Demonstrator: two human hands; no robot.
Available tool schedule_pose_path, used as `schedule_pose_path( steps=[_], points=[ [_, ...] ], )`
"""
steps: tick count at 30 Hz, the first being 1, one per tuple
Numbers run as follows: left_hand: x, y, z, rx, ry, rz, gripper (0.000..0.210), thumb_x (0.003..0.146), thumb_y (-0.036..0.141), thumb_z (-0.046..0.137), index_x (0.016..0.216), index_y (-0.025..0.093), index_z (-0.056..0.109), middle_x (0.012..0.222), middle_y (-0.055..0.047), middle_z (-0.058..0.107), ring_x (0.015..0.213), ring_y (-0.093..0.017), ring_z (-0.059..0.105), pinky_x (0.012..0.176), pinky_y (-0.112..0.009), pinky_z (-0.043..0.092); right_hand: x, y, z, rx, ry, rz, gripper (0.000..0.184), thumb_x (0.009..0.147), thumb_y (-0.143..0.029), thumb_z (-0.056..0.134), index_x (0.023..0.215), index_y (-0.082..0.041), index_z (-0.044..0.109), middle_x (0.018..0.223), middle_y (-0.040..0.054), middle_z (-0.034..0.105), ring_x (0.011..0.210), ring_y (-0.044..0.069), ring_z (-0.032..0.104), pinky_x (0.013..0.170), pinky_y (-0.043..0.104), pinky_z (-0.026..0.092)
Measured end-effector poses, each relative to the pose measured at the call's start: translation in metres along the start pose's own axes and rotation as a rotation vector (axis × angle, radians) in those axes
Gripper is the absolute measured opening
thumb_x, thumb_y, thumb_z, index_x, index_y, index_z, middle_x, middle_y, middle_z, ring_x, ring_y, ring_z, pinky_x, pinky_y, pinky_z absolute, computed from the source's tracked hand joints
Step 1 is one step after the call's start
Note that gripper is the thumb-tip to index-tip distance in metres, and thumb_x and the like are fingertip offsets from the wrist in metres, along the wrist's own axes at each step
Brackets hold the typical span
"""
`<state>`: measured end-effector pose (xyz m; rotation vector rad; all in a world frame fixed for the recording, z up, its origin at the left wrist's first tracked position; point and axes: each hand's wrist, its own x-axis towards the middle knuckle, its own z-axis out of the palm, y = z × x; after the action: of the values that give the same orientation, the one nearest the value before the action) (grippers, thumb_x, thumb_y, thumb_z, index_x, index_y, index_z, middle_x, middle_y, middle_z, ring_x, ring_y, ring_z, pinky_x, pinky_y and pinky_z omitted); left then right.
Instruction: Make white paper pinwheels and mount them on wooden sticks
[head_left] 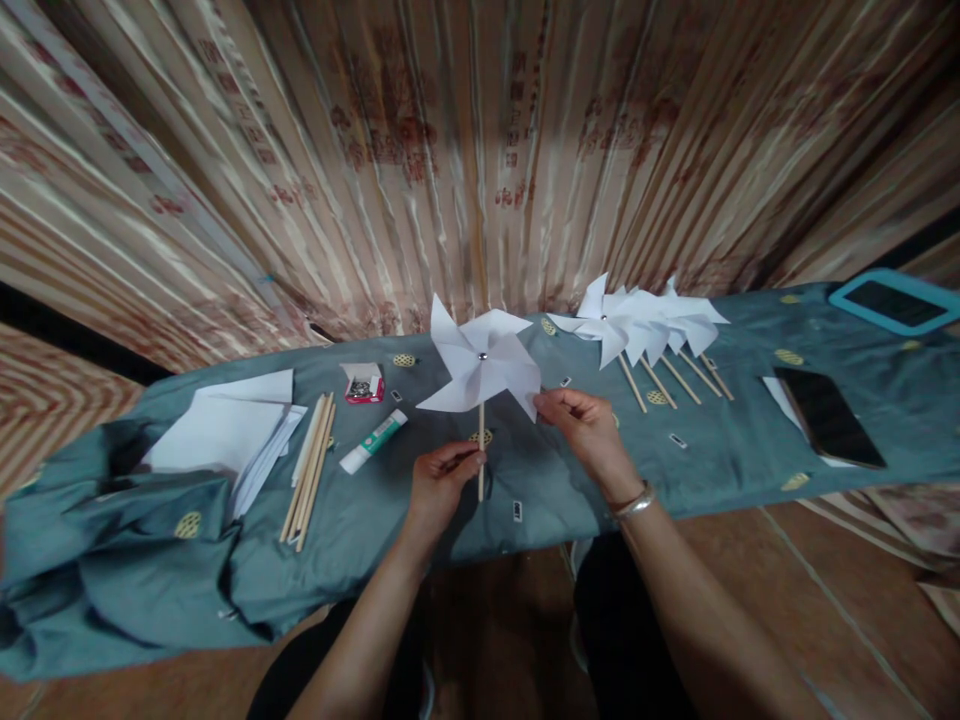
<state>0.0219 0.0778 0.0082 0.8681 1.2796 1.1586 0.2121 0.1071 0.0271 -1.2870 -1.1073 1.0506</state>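
Observation:
A white paper pinwheel point(495, 365) with a silver pin at its centre stands upright on a thin wooden stick above the table's middle. My left hand point(442, 480) pinches that stick below the blades. With thumb and fingertips, my right hand point(581, 420) grips the tip of the pinwheel's lower right blade. To the left of my left hand lies a glue stick point(373, 442) with a green and white label. Behind it, a small open red and white box point(364, 384) contains small metal pins.
Several finished pinwheels point(652, 325) overlap at the back right. White paper sheets point(225, 425) and several wooden sticks point(309, 470) lie left. A dark phone point(829, 415) and a blue-framed tablet point(896, 302) lie right on the teal cloth point(720, 455). A patterned curtain point(465, 150) hangs behind.

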Motion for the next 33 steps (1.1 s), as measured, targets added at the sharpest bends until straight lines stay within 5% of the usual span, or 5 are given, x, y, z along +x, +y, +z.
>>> schedule_pose_path(
  steps=[33],
  points=[
    [0.000,-0.003,0.001,0.007,-0.043,0.040,0.018,0.054,0.027,0.080,0.070,0.018,0.077,0.059,0.000,0.069,0.054,-0.011,0.056,0.060,-0.024,0.047,-0.020,-0.001,0.030,0.035,-0.229,-0.005,0.034,0.072,-0.052,0.073,0.062,-0.019,0.070,0.063,0.0012,0.068,0.061,0.013,0.058,0.059,0.026,0.045]
  ],
)
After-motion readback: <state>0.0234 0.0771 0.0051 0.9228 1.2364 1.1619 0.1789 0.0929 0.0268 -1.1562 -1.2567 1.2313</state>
